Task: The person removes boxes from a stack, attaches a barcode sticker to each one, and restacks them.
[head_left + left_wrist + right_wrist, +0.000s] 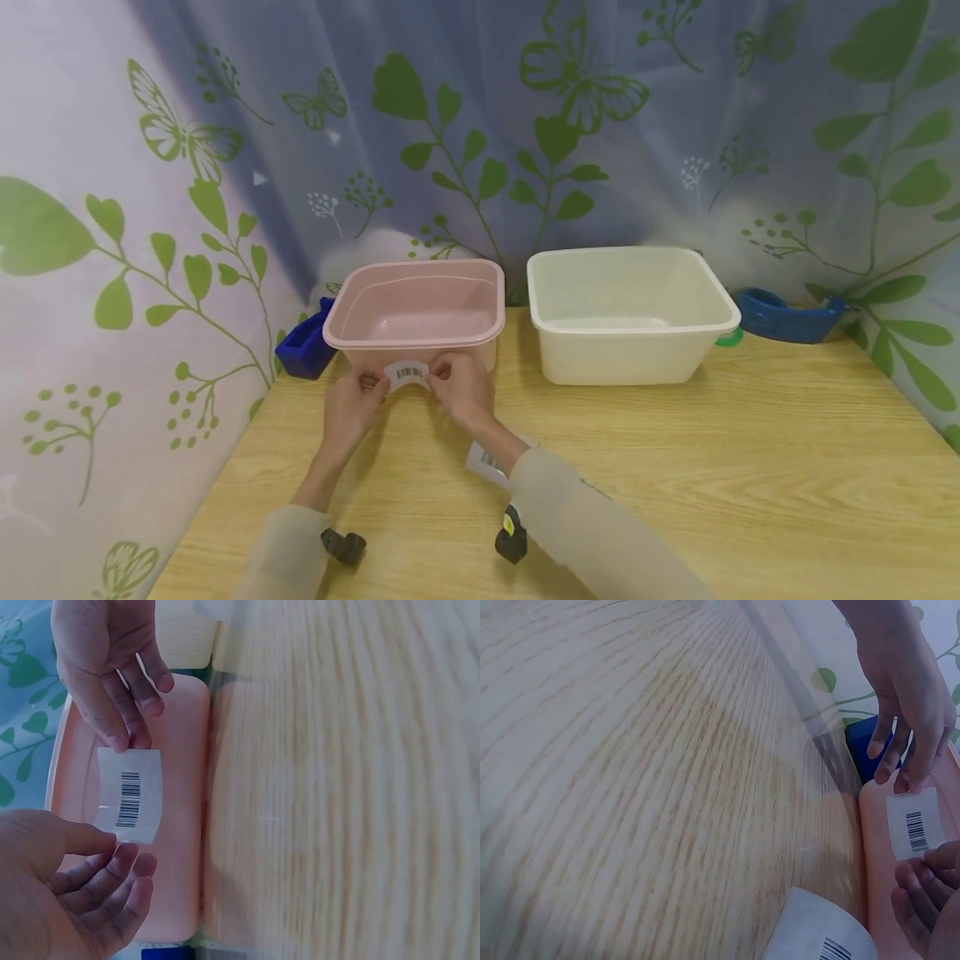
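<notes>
A white barcode label (408, 374) is stretched between both hands, just in front of the pink basin (417, 342). My left hand (351, 410) pinches its left end between thumb and fingertips. The right end is pinched by my right hand (463, 390). In the left wrist view the label (137, 796) bows slightly, its printed bars facing out from the basin's wall (182, 802). Whether its back touches the wall, I cannot tell. Beneath my right forearm, a second barcode label sheet (486, 463) lies curled on the table, partly hidden by the sleeve.
A white basin (622, 357) stands to the right of the pink one. Left of the pink basin is a blue tape dispenser-like holder (306, 345); a blue tape dispenser (787, 318) sits at the far right, near a green ring (730, 338). A patterned curtain (465, 125) hangs behind the wooden table (712, 483).
</notes>
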Tool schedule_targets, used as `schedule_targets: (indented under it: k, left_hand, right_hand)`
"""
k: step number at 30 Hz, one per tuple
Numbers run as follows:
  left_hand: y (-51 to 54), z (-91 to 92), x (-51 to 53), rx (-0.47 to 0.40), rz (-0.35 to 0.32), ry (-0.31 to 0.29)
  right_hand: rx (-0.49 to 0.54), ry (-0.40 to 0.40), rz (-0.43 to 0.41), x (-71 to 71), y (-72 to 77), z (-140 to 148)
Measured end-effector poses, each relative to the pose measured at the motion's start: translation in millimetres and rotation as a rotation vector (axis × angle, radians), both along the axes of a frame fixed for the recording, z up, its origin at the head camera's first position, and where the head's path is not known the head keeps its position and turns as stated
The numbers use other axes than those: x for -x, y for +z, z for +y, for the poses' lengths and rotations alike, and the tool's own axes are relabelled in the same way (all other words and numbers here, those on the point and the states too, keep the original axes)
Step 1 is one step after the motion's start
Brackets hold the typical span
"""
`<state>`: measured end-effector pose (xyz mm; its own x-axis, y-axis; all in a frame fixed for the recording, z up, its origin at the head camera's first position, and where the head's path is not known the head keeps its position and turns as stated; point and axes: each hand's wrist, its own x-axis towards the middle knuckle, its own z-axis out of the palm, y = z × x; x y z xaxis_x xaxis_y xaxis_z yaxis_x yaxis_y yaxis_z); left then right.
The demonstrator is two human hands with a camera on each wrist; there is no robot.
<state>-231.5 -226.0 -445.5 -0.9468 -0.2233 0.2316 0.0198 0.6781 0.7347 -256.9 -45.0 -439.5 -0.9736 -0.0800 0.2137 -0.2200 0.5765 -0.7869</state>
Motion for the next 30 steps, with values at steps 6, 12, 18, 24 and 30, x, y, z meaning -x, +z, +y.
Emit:
schedule_targets:
  k: [6, 12, 18, 24, 30]
  left_hand:
    - [-1.2, -0.5, 2.7, 0.006, 0.004, -0.003]
    - [-1.4, -1.3, 4.8, 0.016, -0.008, -0.003]
    - [-2.6, -0.9, 7.5, 0.007, -0.001, -0.011]
    - [-3.2, -0.1, 9.3, 0.014, 0.024, -0.017]
    - [-3.6, -0.9, 11.5, 0.039, 0.049, -0.010]
  right_hand:
    - [0.000, -0.001, 0.012, 1.9, -1.2, -1.4]
    - [0.009, 0.016, 0.040, 3.8, -2.1, -1.5]
    - [0.003, 0.028, 0.035, 4.6, -1.6, -2.5]
    - [-0.008, 0.021, 0.029, 5.1, -0.9, -3.3]
    - [-0.009, 0.008, 0.029, 5.9, -0.8, -4.0]
